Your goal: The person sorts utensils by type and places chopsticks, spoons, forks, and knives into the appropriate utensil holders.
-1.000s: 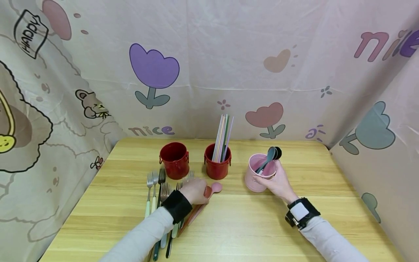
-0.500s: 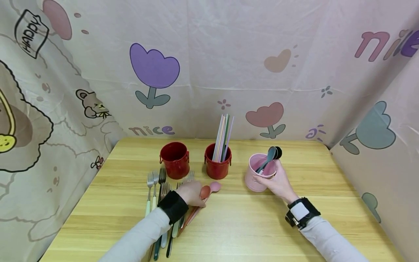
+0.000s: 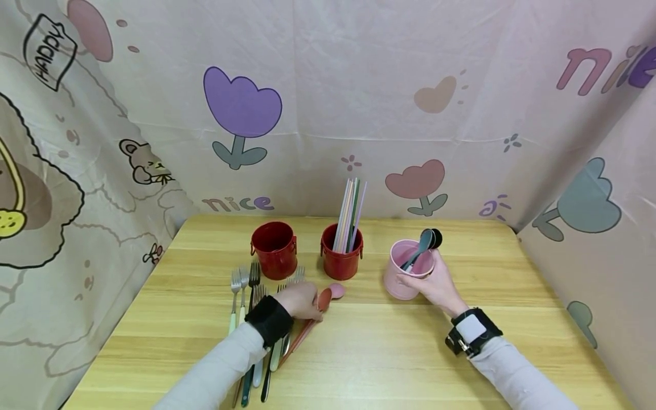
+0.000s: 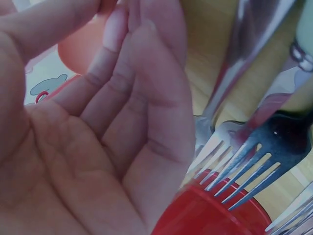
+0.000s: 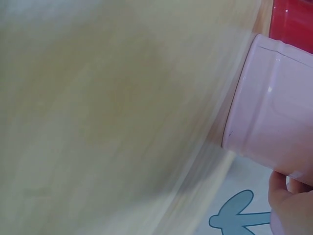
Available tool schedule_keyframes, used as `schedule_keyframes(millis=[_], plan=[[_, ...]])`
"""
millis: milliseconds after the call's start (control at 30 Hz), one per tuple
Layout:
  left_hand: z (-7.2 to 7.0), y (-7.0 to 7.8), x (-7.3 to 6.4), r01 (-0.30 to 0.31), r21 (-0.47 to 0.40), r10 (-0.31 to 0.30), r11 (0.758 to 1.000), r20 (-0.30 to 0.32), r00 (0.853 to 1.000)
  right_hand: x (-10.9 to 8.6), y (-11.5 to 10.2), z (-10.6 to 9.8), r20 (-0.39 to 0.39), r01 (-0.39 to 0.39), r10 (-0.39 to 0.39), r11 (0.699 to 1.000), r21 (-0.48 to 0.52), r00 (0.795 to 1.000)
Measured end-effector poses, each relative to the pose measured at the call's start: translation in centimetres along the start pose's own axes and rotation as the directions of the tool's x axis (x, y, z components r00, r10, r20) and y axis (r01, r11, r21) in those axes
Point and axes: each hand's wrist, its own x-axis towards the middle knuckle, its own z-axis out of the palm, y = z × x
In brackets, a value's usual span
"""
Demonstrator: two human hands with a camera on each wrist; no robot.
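Note:
My left hand [image 3: 301, 300] pinches an orange spoon [image 3: 324, 299] just below its bowl, between thumb and fingertips. In the left wrist view the orange bowl shows behind the fingers [image 4: 161, 103]. A pink spoon [image 3: 336, 291] lies beside it on the table, partly overlapped by the orange one. My right hand [image 3: 438, 287] holds the rim of a pink bucket [image 3: 397, 285], thumb at the front and fingers at the far side. Grey-blue and black spoons [image 3: 424, 242] lean inside that bucket. The right wrist view shows the bucket's side wall and a bit of the hand.
Several forks [image 3: 236, 285] lie left of and under the left hand, tines pointing away. Behind them stands an empty red bucket [image 3: 277, 256]. A second red bucket [image 3: 340, 266] holds upright coloured straws [image 3: 345, 213]. A printed curtain [image 3: 328, 114] hangs behind the wooden table [image 3: 384, 353].
The left hand has shifted slightly left and down from over the orange spoon's bowl to its handle, so the bowl now shows. The right hand and pink bucket stay put.

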Motion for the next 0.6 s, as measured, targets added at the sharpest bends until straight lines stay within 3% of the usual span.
schedule_keyframes(millis=[400, 600], plan=[[-0.7, 1.0, 0.2, -0.093, -0.006, 0.092, 0.996, -0.040, 0.995, -0.1, 0.0, 0.0, -0.013, -0.010, 0.009, 0.999, -0.038, 1.000], [-1.2, 2.2, 0.5, -0.177, -0.020, 0.175, 0.984, -0.079, 0.981, 0.1, 0.2, 0.1, -0.019, -0.013, 0.012, 0.999, -0.034, 1.000]])
